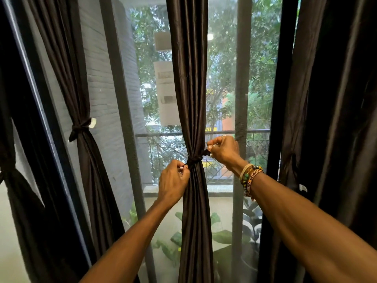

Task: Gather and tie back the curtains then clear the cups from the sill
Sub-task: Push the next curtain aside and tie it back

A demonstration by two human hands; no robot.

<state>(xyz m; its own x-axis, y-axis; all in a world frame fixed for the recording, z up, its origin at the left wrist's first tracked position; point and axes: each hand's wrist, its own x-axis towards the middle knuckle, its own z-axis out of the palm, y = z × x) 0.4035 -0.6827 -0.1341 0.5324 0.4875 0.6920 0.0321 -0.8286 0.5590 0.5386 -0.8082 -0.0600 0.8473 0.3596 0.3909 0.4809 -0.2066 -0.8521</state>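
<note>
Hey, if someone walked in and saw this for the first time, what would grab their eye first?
Dead centre, a dark curtain is cinched at its waist by a tie, with the left hand and right hand each pulling an end. On the right wrist sit colourful beaded bracelets. To the left hangs another curtain already tied back, and green trees fill the glass behind.

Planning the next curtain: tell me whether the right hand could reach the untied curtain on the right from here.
Probably yes. The right hand is pulling the tie on the middle curtain; nothing blocks the right curtain, once it lets go.
</note>
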